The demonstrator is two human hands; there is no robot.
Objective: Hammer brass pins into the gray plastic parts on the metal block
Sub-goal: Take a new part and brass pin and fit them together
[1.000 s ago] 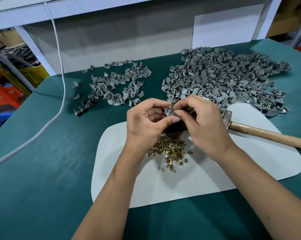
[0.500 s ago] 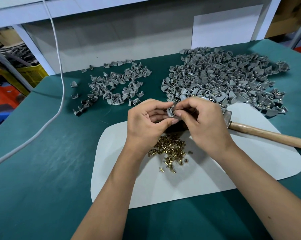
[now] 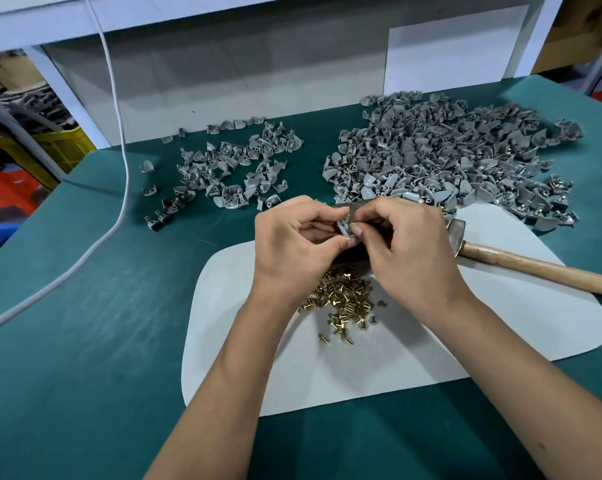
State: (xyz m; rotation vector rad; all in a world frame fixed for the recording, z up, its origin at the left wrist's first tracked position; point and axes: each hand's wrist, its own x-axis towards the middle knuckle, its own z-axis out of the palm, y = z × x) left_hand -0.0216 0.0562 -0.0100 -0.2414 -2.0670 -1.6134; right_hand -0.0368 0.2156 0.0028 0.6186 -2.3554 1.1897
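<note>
While a white cable point(image 3: 121, 140) trails over the tabletop's point(image 3: 85, 323) left edge, a small heap of gray plastic parts point(image 3: 230, 171) lies toward the far edge. At the middle, the left hand point(image 3: 292, 244) and right hand point(image 3: 407, 247) both pinch one gray part point(image 3: 345, 226) over the mostly hidden metal block point(image 3: 353, 252). Brass pins point(image 3: 344, 299) lie just nearer, on a white mat point(image 3: 466, 341). A larger heap point(image 3: 441, 157) fills the far right; the hammer point(image 3: 535, 268) lies toward the right edge.
</note>
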